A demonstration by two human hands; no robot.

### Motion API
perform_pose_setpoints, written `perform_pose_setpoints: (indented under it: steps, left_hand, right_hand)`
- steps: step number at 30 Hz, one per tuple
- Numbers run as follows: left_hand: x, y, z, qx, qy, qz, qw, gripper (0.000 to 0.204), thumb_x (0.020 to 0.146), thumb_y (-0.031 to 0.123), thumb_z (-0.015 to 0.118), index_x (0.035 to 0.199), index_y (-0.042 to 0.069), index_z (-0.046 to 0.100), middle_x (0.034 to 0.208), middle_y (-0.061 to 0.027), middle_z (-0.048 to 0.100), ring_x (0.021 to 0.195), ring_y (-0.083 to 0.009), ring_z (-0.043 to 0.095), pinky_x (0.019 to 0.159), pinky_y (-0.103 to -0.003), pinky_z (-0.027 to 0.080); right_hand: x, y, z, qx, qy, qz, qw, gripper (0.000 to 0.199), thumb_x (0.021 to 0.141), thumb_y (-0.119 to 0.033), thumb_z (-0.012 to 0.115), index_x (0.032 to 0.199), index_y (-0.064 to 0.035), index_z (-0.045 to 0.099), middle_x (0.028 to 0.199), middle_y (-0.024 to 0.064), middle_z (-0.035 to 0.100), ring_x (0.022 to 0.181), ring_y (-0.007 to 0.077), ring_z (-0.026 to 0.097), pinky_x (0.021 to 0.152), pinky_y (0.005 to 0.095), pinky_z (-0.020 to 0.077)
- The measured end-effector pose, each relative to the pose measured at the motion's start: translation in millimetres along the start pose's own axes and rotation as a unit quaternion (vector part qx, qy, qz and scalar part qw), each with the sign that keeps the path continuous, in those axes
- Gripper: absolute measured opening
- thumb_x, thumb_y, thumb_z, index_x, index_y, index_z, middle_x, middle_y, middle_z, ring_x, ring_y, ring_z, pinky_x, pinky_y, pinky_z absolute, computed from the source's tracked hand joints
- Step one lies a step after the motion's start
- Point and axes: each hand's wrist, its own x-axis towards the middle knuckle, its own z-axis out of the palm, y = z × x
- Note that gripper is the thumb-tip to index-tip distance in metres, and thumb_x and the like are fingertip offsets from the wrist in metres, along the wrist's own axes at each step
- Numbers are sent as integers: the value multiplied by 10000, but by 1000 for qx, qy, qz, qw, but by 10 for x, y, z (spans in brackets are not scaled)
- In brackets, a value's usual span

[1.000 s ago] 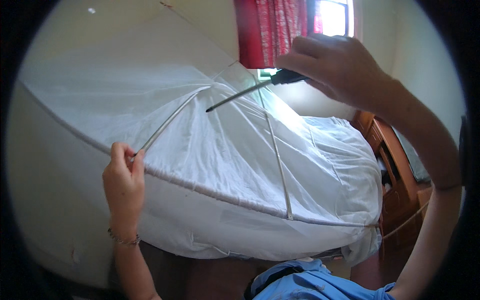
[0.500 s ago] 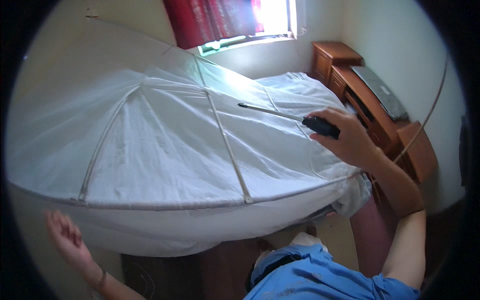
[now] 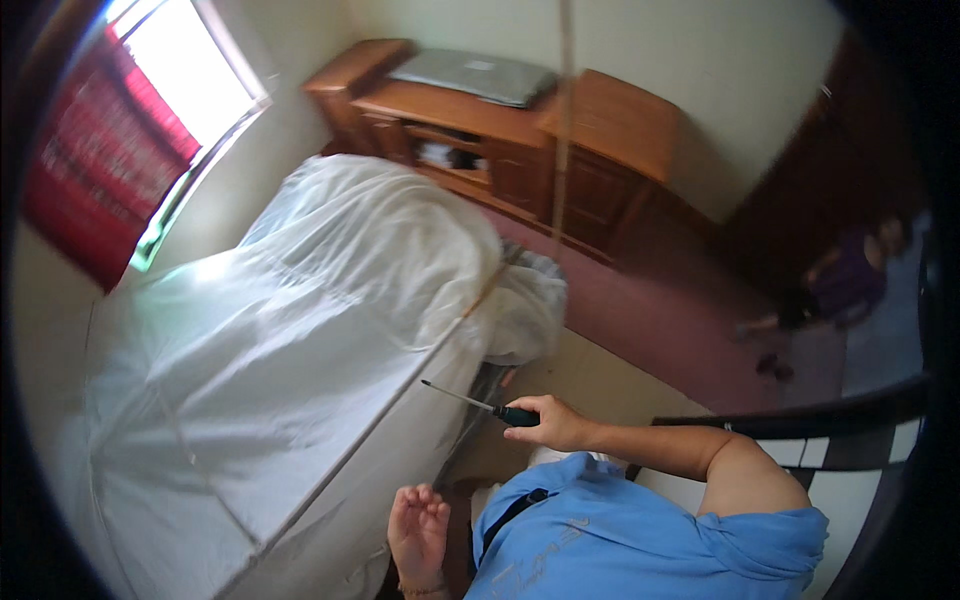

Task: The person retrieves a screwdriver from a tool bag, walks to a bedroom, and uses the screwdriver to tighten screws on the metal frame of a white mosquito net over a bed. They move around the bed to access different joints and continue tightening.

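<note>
A screwdriver [image 3: 468, 400] with a dark handle and a long thin metal shaft is in my right hand [image 3: 552, 424]. My fingers wrap its handle, and the shaft points left toward the white net canopy [image 3: 270, 350]. The tip appears to lie in front of the net's edge pole [image 3: 375, 430]; whether it touches cannot be told. My left hand [image 3: 418, 525] is raised beside the net's near side, palm up, fingers loosely bent and holding nothing. Thin poles run under and along the white fabric.
A wooden cabinet [image 3: 510, 170] with a flat grey panel [image 3: 475, 75] on top stands by the far wall. A cord or pole [image 3: 563, 130] hangs before it. A red curtain [image 3: 100, 170] covers part of the window. Another person [image 3: 850, 275] is at the far right near dark shoes [image 3: 773, 367].
My view has swung to the right, bringing the cabinet, the doorway and another person into sight. My right hand, still gripping the screwdriver, is lower and nearer my body; my left hand is closer to it.
</note>
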Motion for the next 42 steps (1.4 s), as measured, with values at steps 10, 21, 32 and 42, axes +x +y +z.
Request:
perform_pose_setpoints:
  steps: [10,21,32,42]
  left_hand:
    - [1807,-1526,1007,117,-77,-209,968,176,911,70,484,1073,10,522,1085,-128,558,968,-222,575,897,-336,482]
    - [3851,-2830,1396,97,-61,-369,922,284,929,182,484,1143,-2,513,1162,-142,546,1138,-267,493,1004,-381,385]
    - [6466,-4421,2244,282,-52,-302,909,349,914,26,440,1245,-76,398,1179,-179,528,1123,-263,525,971,-365,441]
    - [8647,-5651,2849,394,49,-137,907,289,888,-7,460,1170,-65,487,988,-161,622,854,-242,636,692,-295,534]
  right_hand:
    - [-757,733,-1602,41,280,56,957,396,771,-239,690,1060,16,599,908,132,655,823,177,609,736,311,477]
    - [-546,1279,-2752,118,418,152,888,304,772,-245,705,891,15,602,698,42,542,641,117,490,560,295,408]
    - [-142,1541,-4639,132,518,182,825,327,786,-206,700,1029,-5,613,682,-9,565,570,77,518,505,246,413]
    - [400,2282,-6658,56,420,194,885,391,776,-189,687,1086,28,589,875,93,642,797,186,607,731,318,482]
